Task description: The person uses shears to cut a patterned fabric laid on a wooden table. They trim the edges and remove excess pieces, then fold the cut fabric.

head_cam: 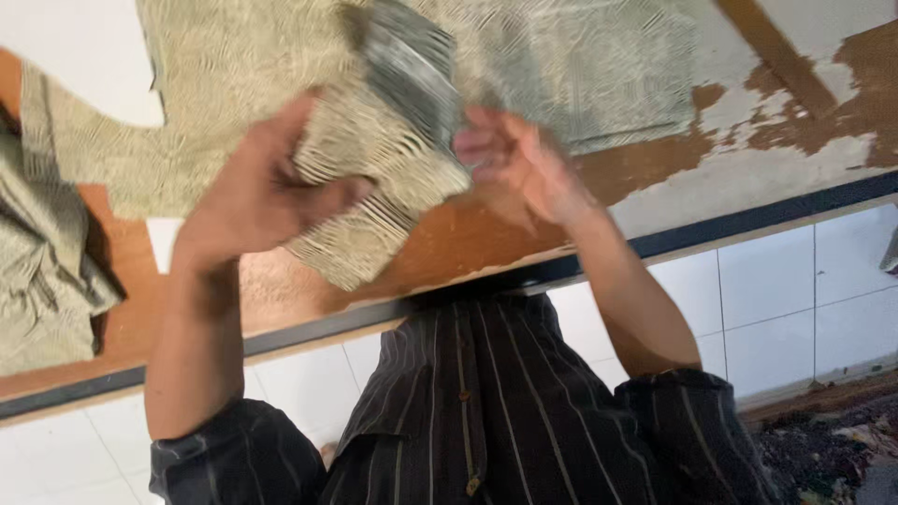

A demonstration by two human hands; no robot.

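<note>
Left hand (257, 192) closed on a fold of pale green patterned cloth (374, 159), thumb across its front, the fold lifted above a worn wooden table (468, 238). Right hand (514, 159) just beside the fold's right edge, fingers half curled; motion blur hides whether they grip it. The rest of the cloth lies spread on the table. A crumpled cloth heap (42, 271) sits at the table's left.
</note>
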